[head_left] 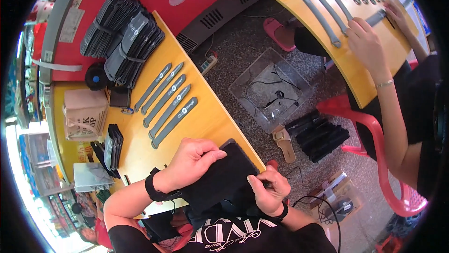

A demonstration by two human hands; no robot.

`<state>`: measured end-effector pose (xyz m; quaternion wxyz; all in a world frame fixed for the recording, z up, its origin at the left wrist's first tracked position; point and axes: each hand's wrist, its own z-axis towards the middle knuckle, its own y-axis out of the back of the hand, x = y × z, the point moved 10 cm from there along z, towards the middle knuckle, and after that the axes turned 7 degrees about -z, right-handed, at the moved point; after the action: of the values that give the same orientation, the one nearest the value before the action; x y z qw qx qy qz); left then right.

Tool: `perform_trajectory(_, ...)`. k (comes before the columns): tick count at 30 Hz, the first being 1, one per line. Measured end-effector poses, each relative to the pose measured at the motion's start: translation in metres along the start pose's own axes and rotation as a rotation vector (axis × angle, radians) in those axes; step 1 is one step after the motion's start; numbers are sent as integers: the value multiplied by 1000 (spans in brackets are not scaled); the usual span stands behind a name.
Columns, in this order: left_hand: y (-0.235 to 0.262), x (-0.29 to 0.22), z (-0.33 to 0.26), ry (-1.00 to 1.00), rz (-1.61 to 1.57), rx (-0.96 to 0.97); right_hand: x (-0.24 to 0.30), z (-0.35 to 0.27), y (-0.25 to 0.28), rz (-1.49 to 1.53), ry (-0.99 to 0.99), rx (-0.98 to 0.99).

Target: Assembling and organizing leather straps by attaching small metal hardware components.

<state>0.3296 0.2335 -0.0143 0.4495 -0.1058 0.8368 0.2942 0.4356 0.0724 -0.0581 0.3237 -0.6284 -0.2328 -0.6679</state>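
A flat, dark fabric piece (219,180) with a greyish far edge lies before me at the table's near edge, in front of my body. My left hand (192,165) is closed at its far left part, thumb and bent fingers pressed on the fabric. At the right edge, my right hand (270,188) pinches it between thumb and curled fingers. Beyond my left hand, several grey straps (174,121) with rounded ends and white print lie side by side on the yellow wooden table (213,117).
Banded stacks of dark grey fabric pieces (135,42) stand at the far left. A tan bag (85,112) sits near the left edge. On the floor are a clear plastic bin (271,89) and black bundles (322,138). At right, a co-worker's hands (367,42) handle grey straps.
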Motion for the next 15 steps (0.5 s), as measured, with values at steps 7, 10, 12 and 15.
perform_trajectory(7, -1, 6, 12, 130, 66, 122, -2, 0, -4, -30, 56, 57)
perform_trajectory(10, 3, 4, 16, 121, 91, 82, 4, 4, -7, -82, 104, 102)
perform_trajectory(12, 2, 4, 19, 157, 156, 118, 2, 3, -7, -90, 115, 109)
perform_trajectory(15, 2, 2, 20, 137, 155, 111, 4, 3, -7, -98, 122, 112)
